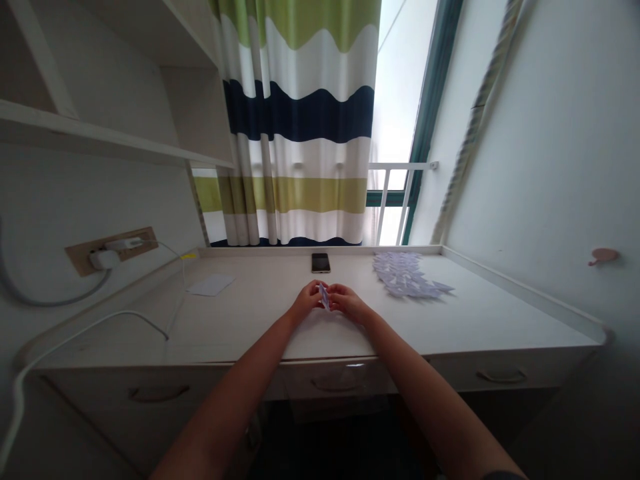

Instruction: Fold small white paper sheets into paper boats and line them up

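Both hands meet over the middle of a pale desk (240,327). My left hand (306,300) and my right hand (347,301) pinch a small folded piece of pale lilac paper (325,295) between their fingertips, just above the desktop. A pile of several similar folded paper pieces (406,273) lies to the right of my hands. A dark phone (321,262) lies flat behind my hands, near the desk's back edge. A loose white sheet of paper (211,285) rests to the left.
A striped green, white and navy curtain (300,120) hangs behind the desk beside a window with a white rail (400,167). A wall socket with a plug and white cable (107,250) is on the left. Shelves (110,143) hang above. Drawers (155,393) run under the front edge.
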The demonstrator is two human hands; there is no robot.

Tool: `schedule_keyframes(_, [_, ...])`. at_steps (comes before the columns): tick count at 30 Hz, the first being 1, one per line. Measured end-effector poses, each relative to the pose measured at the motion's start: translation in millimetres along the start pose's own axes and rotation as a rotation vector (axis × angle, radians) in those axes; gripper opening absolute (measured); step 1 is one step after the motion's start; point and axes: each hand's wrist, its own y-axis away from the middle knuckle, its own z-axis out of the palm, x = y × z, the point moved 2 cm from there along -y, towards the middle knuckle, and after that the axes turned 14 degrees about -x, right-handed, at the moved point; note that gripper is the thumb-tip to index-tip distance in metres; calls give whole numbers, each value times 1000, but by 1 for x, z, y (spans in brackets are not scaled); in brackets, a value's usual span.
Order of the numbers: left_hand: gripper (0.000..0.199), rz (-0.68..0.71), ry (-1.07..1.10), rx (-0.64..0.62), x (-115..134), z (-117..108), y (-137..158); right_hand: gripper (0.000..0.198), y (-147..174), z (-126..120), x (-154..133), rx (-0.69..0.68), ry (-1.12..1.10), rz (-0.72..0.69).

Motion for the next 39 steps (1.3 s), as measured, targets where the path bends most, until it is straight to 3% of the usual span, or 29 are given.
schedule_keyframes(9, [14, 77, -174, 108, -5, -3, -4, 24, -1, -1, 2, -23, 16, 3])
schedule_keyframes(19, [20, -56, 176, -14, 0, 1, -1, 21, 0, -3, 0, -30, -61, -47])
schedule_keyframes(39, [16, -13, 216, -32, 1, 2, -2, 17, -2, -8, 3, -63, -131, -54])
